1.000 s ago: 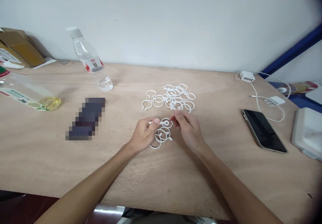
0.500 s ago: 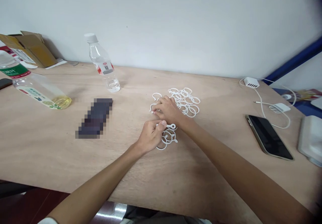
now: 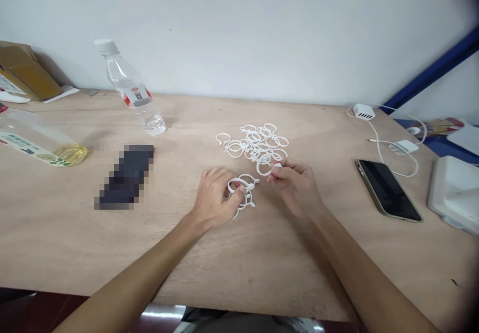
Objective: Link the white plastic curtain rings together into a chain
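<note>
A loose pile of white plastic rings [image 3: 258, 143] lies on the wooden table [image 3: 239, 253] past my hands. My left hand [image 3: 215, 198] is closed, thumb and fingers pinching a small cluster of joined white rings [image 3: 243, 189] that rests on the table. Just to its right, my right hand [image 3: 295, 183] is closed in a pinch on a single white ring [image 3: 265, 166] held at the near edge of the pile. The two hands are a short gap apart.
A clear water bottle [image 3: 130, 91] stands at the back left. A bottle of yellow liquid [image 3: 45, 143] lies at far left, near a cardboard box [image 3: 20, 68]. A pixelated dark object [image 3: 125, 175] lies left of centre. A phone [image 3: 389, 189], white chargers with cable [image 3: 389, 133] and a white box [image 3: 454, 190] sit at right.
My right hand reached to the left part of the pile, then drew back to the right holding a single ring. My left hand stayed on the ring cluster.
</note>
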Demonstrator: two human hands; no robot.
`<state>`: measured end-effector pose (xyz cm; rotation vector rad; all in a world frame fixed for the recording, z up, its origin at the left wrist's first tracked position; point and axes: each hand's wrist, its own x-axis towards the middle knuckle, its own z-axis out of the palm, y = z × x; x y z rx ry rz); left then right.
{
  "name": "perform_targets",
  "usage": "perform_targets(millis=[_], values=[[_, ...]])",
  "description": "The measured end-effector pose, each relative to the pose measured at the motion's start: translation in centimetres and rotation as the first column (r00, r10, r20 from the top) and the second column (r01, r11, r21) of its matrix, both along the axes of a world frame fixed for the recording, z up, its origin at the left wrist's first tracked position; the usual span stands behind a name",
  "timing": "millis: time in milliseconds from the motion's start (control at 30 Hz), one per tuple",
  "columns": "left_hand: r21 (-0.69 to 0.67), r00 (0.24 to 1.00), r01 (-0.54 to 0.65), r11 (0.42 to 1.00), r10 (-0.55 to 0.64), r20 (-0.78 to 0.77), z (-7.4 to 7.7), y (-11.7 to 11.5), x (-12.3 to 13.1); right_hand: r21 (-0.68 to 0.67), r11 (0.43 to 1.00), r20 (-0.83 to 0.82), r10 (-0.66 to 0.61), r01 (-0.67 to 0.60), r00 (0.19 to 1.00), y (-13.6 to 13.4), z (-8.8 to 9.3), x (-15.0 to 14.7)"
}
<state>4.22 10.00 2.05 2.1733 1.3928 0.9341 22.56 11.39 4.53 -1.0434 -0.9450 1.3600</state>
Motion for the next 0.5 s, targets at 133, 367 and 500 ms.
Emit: perform_targets(millis=[133, 367, 500], values=[[0.043, 0.991, 0.014, 0.999, -0.008, -0.134, 0.1, -0.5, 0.2, -0.064, 0.996, -0.071, 0.055, -0.060, 0.996, -0.4, -0.5, 0.0], [0.028, 0.994, 0.106, 0.994, -0.107, 0.022, 0.0, -0.4, 0.0, -0.092, 0.947, -0.104, 0.297, -0.307, 0.949, -1.0, -0.2, -0.5], [0.152, 0.971, 0.047, 0.987, -0.081, 0.227, -0.4, -0.3, 0.0, -0.081, 0.936, -0.074, 0.337, -0.342, 0.939, -1.3, -0.3, -0.8]])
